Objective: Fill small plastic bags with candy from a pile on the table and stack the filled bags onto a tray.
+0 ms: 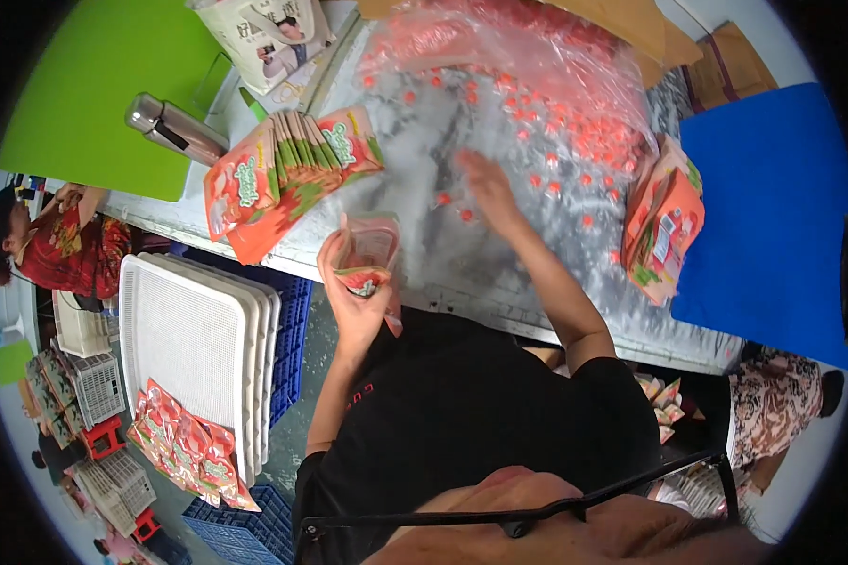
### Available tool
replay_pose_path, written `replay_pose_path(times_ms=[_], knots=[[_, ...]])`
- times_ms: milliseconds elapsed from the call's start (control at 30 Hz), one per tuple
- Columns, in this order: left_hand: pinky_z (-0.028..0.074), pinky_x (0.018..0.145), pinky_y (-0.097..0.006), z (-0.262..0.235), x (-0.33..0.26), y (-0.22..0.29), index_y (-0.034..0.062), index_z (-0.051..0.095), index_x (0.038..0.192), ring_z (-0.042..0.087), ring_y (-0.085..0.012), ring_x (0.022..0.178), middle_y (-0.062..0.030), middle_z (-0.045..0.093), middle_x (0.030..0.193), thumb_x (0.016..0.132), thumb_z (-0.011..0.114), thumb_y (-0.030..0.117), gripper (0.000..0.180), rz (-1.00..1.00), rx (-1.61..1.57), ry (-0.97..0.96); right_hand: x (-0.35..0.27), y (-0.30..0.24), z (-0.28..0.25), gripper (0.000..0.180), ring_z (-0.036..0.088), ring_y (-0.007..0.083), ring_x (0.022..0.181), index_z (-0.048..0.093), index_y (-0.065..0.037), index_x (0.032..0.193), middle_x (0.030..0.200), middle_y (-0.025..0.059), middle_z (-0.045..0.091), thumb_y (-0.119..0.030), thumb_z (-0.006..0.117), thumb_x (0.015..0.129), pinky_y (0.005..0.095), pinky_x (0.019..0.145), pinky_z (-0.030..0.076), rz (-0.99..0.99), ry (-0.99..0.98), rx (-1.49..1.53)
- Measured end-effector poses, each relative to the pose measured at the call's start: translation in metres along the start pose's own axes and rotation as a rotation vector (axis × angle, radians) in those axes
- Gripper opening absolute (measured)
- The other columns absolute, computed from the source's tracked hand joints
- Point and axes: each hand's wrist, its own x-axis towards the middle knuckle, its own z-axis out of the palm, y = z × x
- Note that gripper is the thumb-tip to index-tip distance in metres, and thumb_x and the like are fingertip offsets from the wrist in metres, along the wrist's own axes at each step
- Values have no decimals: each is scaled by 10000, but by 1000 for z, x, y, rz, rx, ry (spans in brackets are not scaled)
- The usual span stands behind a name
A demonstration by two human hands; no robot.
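Observation:
In my left hand is a red and pink plastic pouch, held at the table's near edge with its mouth spread apart. My right hand is over the tabletop, smeared by motion, so I cannot tell what its fingers hold. Small red wrapped candies lie scattered to the right of it, and two more lie just below it. Further back, a large clear plastic bag spills a heap of the same candies. Stacked flat pouches fan out on the table beyond my left hand.
More pouches stand at the table's right, by a blue panel. A steel flask and a white tote bag are at the left. White trays stacked below left carry filled pouches. Other people are nearby.

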Motion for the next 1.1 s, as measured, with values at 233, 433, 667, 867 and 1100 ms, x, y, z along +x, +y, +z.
replay_pose_path(times_ms=[233,433,667,867,1100], knots=[[328,1108,-402,-7,-6,5,-22,428,1350,428,-317,1294,-175,423,1351,623,692,-20,773,0,53,7,-44,43,-62,398,526,324,1270,637,-17,1228,1321,175,597,-288,416,1038,460,1116,325,232,232,-245],[329,1107,-399,-8,-10,2,-25,432,1345,439,-310,1281,-173,425,1348,627,710,-11,770,-13,39,9,-61,13,-42,477,420,281,1384,522,-26,1377,1406,134,547,-338,353,1058,453,1215,90,272,163,137],[330,1106,-395,-11,-11,4,-26,432,1346,438,-305,1281,-170,425,1352,640,736,-10,769,-33,6,13,-69,25,-47,532,323,332,1439,387,-79,1482,1426,108,534,-368,395,1035,525,1195,3,273,96,16],[327,1105,-392,-11,-13,2,-27,431,1348,433,-309,1285,-170,422,1364,643,741,-9,770,-30,43,-16,-61,0,-42,650,182,369,1486,368,-165,1506,1565,100,337,-376,587,932,613,1167,9,81,1,-423],[331,1104,-395,-9,-13,7,-19,440,1347,432,-312,1287,-171,427,1364,642,733,-7,764,-23,31,-12,-36,-32,-10,731,244,359,1453,392,-234,1495,1557,88,322,-436,675,853,624,1166,103,-75,-230,-422]])
